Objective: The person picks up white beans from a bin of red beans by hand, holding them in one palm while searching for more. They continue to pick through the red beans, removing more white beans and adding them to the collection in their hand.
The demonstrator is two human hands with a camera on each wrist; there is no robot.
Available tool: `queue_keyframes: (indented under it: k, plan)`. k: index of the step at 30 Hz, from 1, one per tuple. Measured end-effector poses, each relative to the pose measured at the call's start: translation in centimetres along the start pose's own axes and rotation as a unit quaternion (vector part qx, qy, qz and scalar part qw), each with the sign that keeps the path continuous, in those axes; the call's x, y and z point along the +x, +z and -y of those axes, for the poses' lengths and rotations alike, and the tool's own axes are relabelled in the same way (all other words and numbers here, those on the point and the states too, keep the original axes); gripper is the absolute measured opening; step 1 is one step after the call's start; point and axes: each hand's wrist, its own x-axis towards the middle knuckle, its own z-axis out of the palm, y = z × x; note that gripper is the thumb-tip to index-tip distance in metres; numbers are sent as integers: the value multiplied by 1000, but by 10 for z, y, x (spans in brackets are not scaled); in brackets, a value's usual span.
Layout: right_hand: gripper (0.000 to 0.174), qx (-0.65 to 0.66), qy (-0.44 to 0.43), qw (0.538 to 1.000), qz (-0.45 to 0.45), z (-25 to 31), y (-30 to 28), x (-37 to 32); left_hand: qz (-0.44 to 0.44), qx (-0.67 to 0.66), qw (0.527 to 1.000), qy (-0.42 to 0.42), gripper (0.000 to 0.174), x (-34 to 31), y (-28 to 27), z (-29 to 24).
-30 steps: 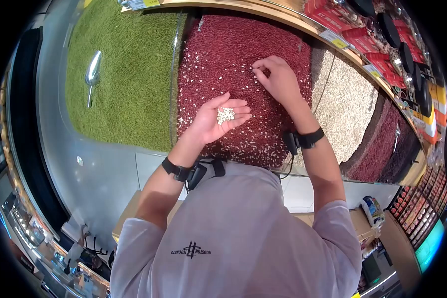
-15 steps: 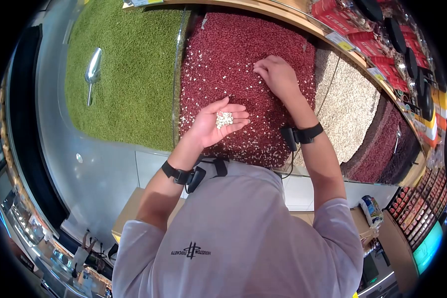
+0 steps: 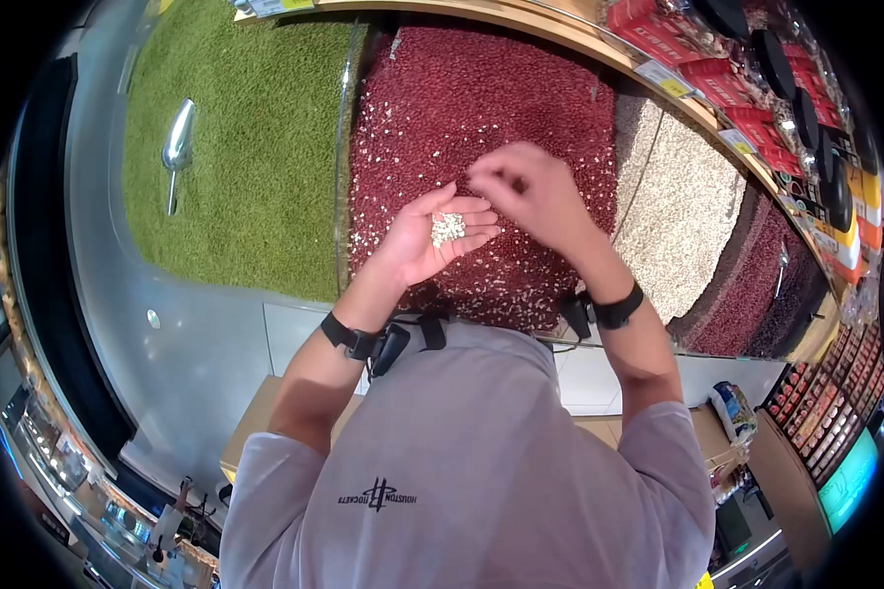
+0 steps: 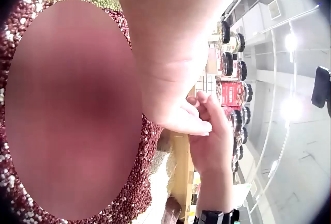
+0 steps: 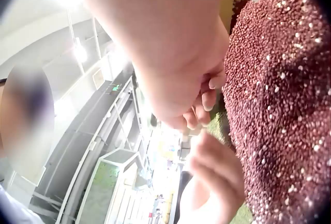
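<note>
In the head view my left hand (image 3: 424, 236) lies palm up with fingers extended, carrying a small heap of white grains (image 3: 448, 230) on the palm. Beneath it spreads a bin of dark red beans (image 3: 432, 88) with many white grains strewn among them. My right hand (image 3: 535, 196) is bent over beside the left fingertips, thumb and fingertips drawn close together. I cannot tell whether a grain is between them. In the right wrist view the right hand's curled fingers (image 5: 208, 100) overlap the left hand (image 5: 214, 177). The left wrist view also shows the right hand (image 4: 212, 146) nearby.
Left of a clear divider (image 3: 347, 118) is a bin of green beans (image 3: 265, 157) with a metal scoop (image 3: 178, 137) on it. To the right is a bin of white grains (image 3: 692, 206). A wooden shelf edge (image 3: 550, 22) with red packages (image 3: 697, 74) runs along the far side.
My right hand has come from over the red beans down toward the left hand's fingertips. The left hand has stayed nearly still with its heap of white grains.
</note>
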Motion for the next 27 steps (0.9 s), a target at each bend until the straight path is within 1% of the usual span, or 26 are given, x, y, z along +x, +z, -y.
queue_keyframes:
  k: [1, 3, 4, 5, 6, 9, 12, 16, 18, 19, 21, 22, 24, 25, 27]
  plan:
    - [16, -58, 105, 992, -47, -19, -3, 15, -22, 18, 1000, -10, 43, -2, -1, -2]
    - [19, -85, 121, 987, -61, -50, 0, 28, -26, 12, 1000, -8, 43, -4, -6, -4]
    - [19, -85, 119, 987, -60, -63, 3, 32, -25, 4, 1000, -11, 43, -6, -8, -5]
    - [19, -129, 106, 985, -48, -77, 8, 36, -25, -3, 1000, -13, 44, -7, -10, -7]
    - [19, -173, 92, 980, -35, -78, 10, 39, -21, -12, 1000, -14, 43, -8, -12, -7]
    - [21, -202, 88, 975, -22, -80, 16, 43, -26, -13, 1000, -10, 44, -10, -19, -9]
    - [17, -190, 100, 977, -1, -80, 16, 47, -27, -4, 1000, -7, 44, -12, -23, -9]
    - [17, -199, 90, 976, 17, -80, 13, 46, -33, 0, 999, -12, 44, -11, -24, -10]
    - [17, -127, 136, 982, 36, -76, 10, 45, -39, 3, 999, -14, 44, -11, -23, -11]
    - [17, -127, 136, 982, 36, -73, 8, 43, -39, 4, 999, -14, 44, -11, -26, -12]
    - [26, -11, 166, 986, 13, -66, 3, 36, 1, 5, 1000, -15, 49, -12, -30, -13]
    - [26, -11, 167, 986, 12, -62, -1, 33, 1, 6, 1000, -16, 49, -13, -28, -12]
    - [35, 175, 192, 966, 6, -55, -9, 26, -33, 14, 999, -10, 43, -14, -23, -11]
    - [35, 174, 193, 966, 3, -53, -13, 22, -31, 15, 999, -12, 43, -14, -22, -11]
    - [43, 243, 176, 954, 4, -48, -19, 14, -39, 22, 999, -10, 43, -14, -19, -10]
